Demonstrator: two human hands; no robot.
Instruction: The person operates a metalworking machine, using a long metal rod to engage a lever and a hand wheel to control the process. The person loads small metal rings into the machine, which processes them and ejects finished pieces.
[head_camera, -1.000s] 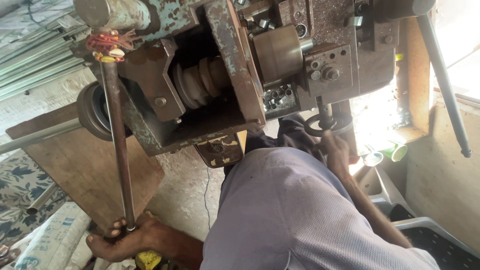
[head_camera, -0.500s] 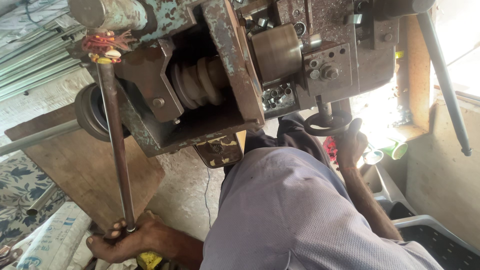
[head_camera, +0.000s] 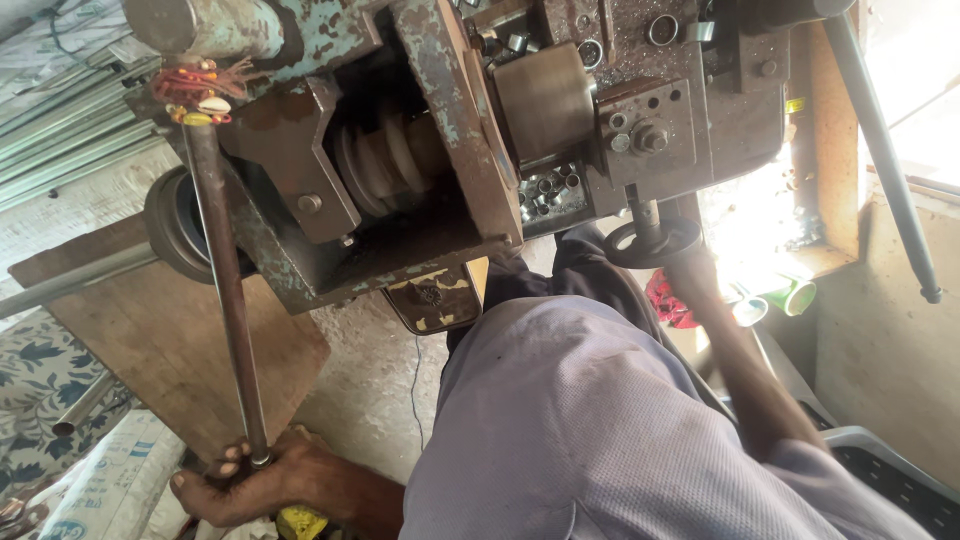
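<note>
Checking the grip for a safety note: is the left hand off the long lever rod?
No: the left hand is wrapped around the lower end of the lever rod, fingers closed on it.

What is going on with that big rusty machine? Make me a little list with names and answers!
Machine: old metal machine, rusty with chipped blue-green paint
Left hand: left hand gripping the bottom end of a long metal lever
Right hand: right hand up at a round dark handwheel, fingers hidden
Clothing: grey shirt
Small parts: shiny metal rings piled on the machine
Nearby: wooden board, green cup
</note>
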